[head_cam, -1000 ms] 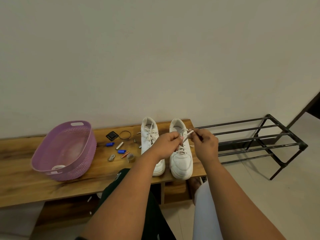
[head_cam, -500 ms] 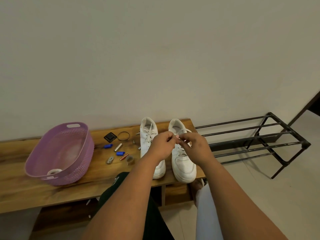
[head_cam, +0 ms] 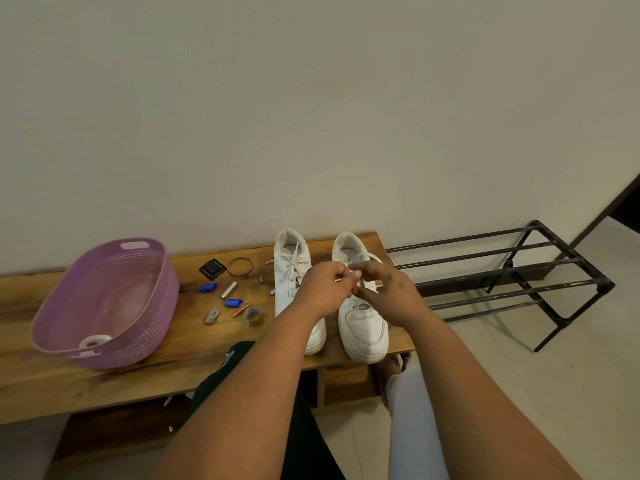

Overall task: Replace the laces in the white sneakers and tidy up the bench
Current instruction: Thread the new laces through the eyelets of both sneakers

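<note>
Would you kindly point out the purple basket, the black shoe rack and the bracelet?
purple basket (head_cam: 138, 244): head view, far rim handle.
black shoe rack (head_cam: 604, 285): head view, right front corner.
bracelet (head_cam: 231, 263): head view, left edge.

a low wooden bench stands against the wall, with a purple basket at its left and two white sneakers side by side at its right end. between them lie small items: a black square piece, a ring, two blue caps, a metal cylinder, a tape roll.
</note>
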